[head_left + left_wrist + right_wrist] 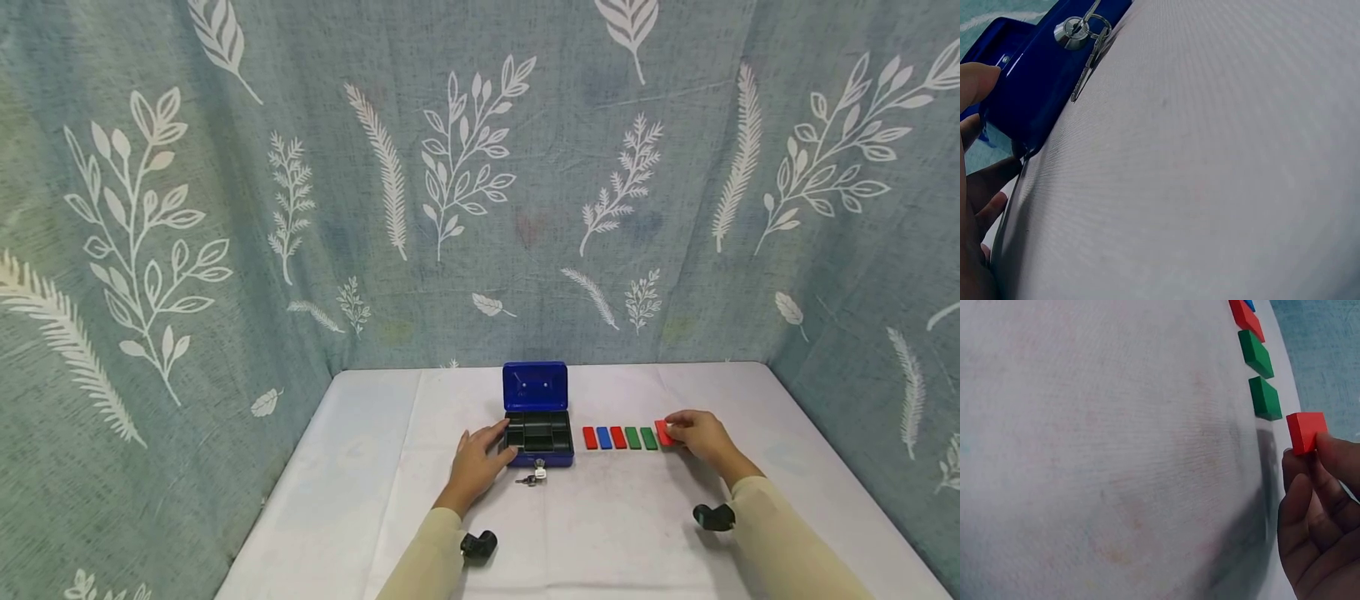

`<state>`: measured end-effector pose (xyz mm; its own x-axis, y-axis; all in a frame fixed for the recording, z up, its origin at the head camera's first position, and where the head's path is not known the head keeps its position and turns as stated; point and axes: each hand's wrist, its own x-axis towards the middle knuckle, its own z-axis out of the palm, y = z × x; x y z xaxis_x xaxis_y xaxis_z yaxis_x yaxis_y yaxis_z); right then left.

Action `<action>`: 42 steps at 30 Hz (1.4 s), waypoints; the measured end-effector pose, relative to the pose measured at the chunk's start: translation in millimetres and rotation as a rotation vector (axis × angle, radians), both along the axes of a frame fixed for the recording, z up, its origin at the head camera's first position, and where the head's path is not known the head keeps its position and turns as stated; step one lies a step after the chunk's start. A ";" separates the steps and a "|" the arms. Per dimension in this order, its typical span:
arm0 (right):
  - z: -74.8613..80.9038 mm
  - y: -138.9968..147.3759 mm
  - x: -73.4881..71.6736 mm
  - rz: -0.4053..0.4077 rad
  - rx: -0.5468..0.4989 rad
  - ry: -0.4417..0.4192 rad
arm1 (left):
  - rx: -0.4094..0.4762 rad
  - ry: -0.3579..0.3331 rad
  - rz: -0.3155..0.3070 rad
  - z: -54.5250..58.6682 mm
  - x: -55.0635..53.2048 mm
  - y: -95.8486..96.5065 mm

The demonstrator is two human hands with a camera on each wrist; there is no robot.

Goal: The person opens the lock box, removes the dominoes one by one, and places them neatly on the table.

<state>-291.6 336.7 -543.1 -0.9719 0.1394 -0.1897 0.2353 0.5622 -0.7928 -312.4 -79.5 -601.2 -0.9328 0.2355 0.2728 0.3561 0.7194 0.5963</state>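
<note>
A blue cash box (557,459) stands on the table with its lid (535,386) raised and a black compartment tray (537,419) inside. My left hand (477,467) holds the box by its left side, thumb at the front rim, fingers along the side wall and lower edge. Keys (1092,53) hang from the lock on the front. Between thumb and fingers of my right hand (702,437) is a red block (1305,431), pinched at the right end of a row. That row has red (590,437), blue (604,437), red (618,437) and green blocks (1265,399).
White cloth covers the table (360,500). A blue-green curtain (450,317) with white leaf patterns surrounds it at the back and sides. Black wrist cameras (478,546) sit on both forearms.
</note>
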 end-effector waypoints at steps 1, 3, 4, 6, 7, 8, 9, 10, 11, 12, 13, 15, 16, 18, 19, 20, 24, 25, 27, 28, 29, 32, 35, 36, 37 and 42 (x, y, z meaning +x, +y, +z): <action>-0.4 0.3 -0.1 0.000 0.008 -0.001 | -0.003 0.000 0.001 0.0 0.0 -0.1; -1.7 1.0 -0.3 0.009 0.032 0.006 | -0.003 0.002 0.001 0.1 0.1 -0.2; -2.6 1.5 -0.4 0.008 0.038 0.008 | -0.003 0.002 0.001 0.2 0.2 -0.2; -4.8 2.2 -0.6 0.006 0.052 0.017 | -0.002 0.003 0.001 0.5 0.6 -0.4; -5.8 2.6 -0.4 0.005 0.060 0.022 | 0.001 0.002 0.001 0.8 0.8 -0.4; -6.9 3.0 -0.3 0.008 0.070 0.030 | 0.003 0.001 0.001 0.9 1.1 -0.4; -8.0 3.0 -0.3 0.006 0.080 0.036 | 0.004 0.001 0.000 0.9 1.3 -0.4; -9.0 3.0 -0.2 0.003 0.088 0.041 | 0.004 -0.001 0.001 0.9 1.5 -0.5; -9.4 2.7 0.1 0.001 0.099 0.047 | 0.007 -0.002 0.001 0.8 1.8 -0.6; -10.1 2.4 0.2 0.000 0.107 0.052 | 0.007 -0.001 0.001 0.6 1.9 -0.6; -10.4 1.7 0.5 -0.005 0.117 0.055 | 0.007 -0.001 0.002 0.4 2.0 -0.7; -10.9 0.4 0.6 -0.018 0.129 0.054 | 0.003 0.000 0.004 0.2 1.8 -0.8; -10.8 -0.4 0.8 -0.025 0.130 0.048 | -0.001 0.000 0.005 0.1 1.8 -0.8; -10.3 -1.9 0.8 -0.038 0.133 0.031 | -0.005 0.000 0.008 0.3 1.7 -0.6; -10.0 -2.6 0.5 -0.046 0.131 0.021 | -0.003 0.002 0.006 0.8 1.8 -0.4; -9.8 -3.1 0.1 -0.052 0.130 0.010 | -0.001 0.005 0.005 1.3 2.0 -0.2; -8.1 -4.8 -1.9 -0.054 0.139 -0.019 | 0.007 0.008 0.005 4.0 3.3 0.8; -7.7 -4.9 -2.5 -0.055 0.143 -0.025 | 0.004 0.008 0.006 4.4 3.5 1.1; -6.7 -5.2 -3.3 -0.046 0.151 -0.036 | 0.000 0.005 0.006 4.4 3.4 1.3; -6.4 -5.2 -3.7 -0.043 0.154 -0.041 | -0.002 0.003 0.005 4.2 3.1 1.3; -6.2 -5.2 -4.0 -0.041 0.157 -0.046 | -0.004 0.004 0.004 4.3 3.1 1.3; -5.7 -5.0 -4.6 -0.035 0.168 -0.051 | -0.003 0.004 0.002 4.5 2.7 1.1; -4.6 -5.1 -4.1 -0.035 0.178 -0.056 | -0.008 0.001 0.005 5.4 3.7 1.2; -3.8 -5.4 -3.6 -0.036 0.181 -0.057 | -0.008 0.001 0.006 5.5 3.8 1.2; -3.2 -5.8 -3.2 -0.034 0.188 -0.058 | -0.013 0.000 0.008 5.5 4.0 1.1; -1.2 -7.7 -1.8 -0.030 0.228 -0.053 | -0.015 -0.003 0.010 5.8 3.9 1.3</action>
